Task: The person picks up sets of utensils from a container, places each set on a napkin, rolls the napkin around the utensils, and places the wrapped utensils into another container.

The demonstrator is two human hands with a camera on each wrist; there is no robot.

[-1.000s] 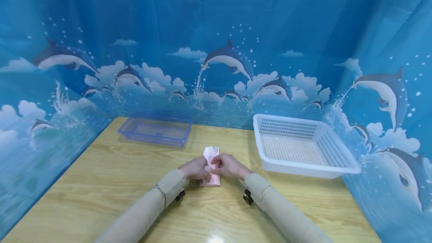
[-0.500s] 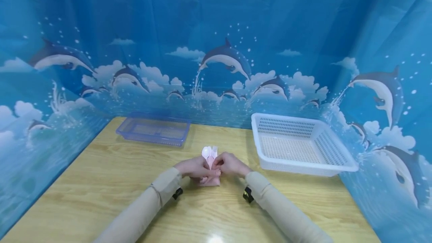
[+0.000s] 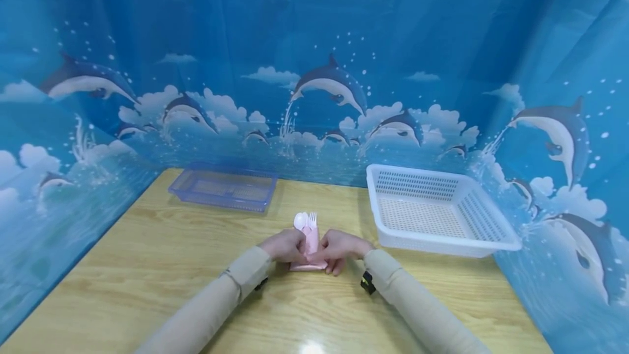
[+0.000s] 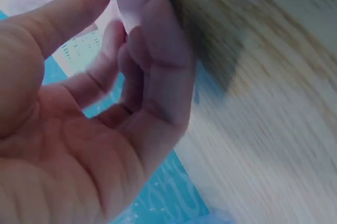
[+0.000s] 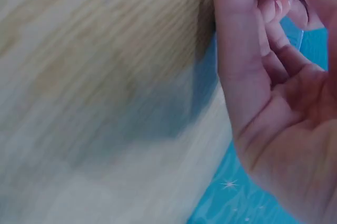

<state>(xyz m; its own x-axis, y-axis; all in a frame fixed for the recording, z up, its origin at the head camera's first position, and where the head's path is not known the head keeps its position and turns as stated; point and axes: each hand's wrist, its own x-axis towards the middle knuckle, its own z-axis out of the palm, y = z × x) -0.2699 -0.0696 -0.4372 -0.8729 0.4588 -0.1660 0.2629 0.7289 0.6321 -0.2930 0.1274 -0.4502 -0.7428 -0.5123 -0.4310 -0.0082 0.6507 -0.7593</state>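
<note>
Backdrop: blue dolphin curtain [image 3: 314,42] hangs behind and on both sides of you, so you see nothing of the room beyond it
Table: wooden table [image 3: 147,266] fills the lower half of the head view; its near edge is cut off by the frame
White basket: white perforated basket [image 3: 496,242] stands at the back right, well apart from your hands, and shows nothing inside
Blue tray: clear blue tray [image 3: 223,205] stands at the back left, near the curtain; whether something lies in it I cannot tell, the plastic is too see-through
Sleeves: your beige sleeves [image 3: 211,310] come in from the bottom edge, each with a dark strap at the wrist
Napkin: pink napkin [image 3: 312,242] lies on the table at the middle, between your two hands, folded like a pocket; I judge you hold it from both sides so the fold does not open
Left hand: your left hand [image 3: 285,245] is closed on the left side of the napkin; in the left wrist view the thumb and fingers [image 4: 158,66] pinch a pale pink edge, but this picture is blurred
Right hand: your right hand [image 3: 339,247] grips the right side, fingers curled down; the right wrist view is blurred and does not show the napkin
Cutlery: pale spoon [image 3: 300,220] and fork [image 3: 312,219] stick out of the napkin's far end, side by side; their handles are hidden inside
</note>
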